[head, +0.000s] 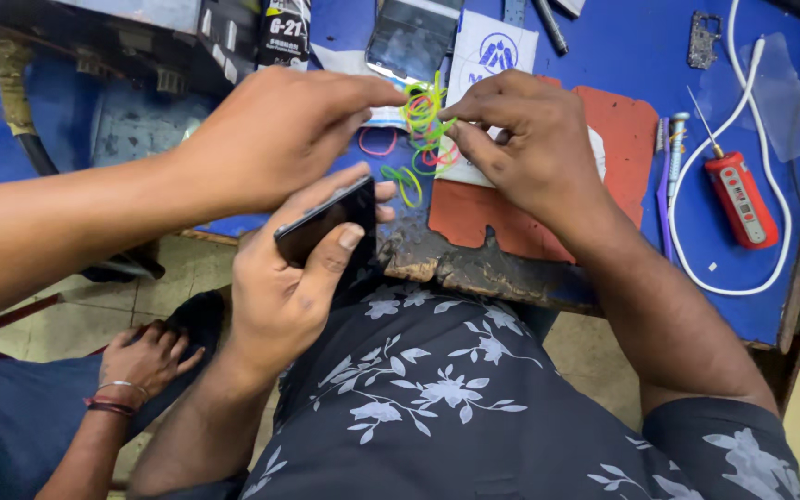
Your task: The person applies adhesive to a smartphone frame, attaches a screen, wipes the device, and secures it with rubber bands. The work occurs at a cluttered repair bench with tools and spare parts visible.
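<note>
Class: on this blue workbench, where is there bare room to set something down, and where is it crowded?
Free: the orange mat right of the right hand, and blue bench top between the white printed packet and small grey metal plate. Crowded: around the coloured rubber bands, where a co-worker's hand reaches; the left hand holds a black phone.

A blue-topped wooden desk [622,56] with a chipped, worn front edge carries the items. A red rectangular rubber mat [627,157] lies on it. To the right lies a red pen-shaped tool with a thin metal tip [738,196], looped by a white cable [696,167]. A small grey metal frame part [704,40] lies near the far edge. A dark glass screen panel [411,37] rests on white printed paper [493,51]. A black tube [282,32] stands nearby.
</note>
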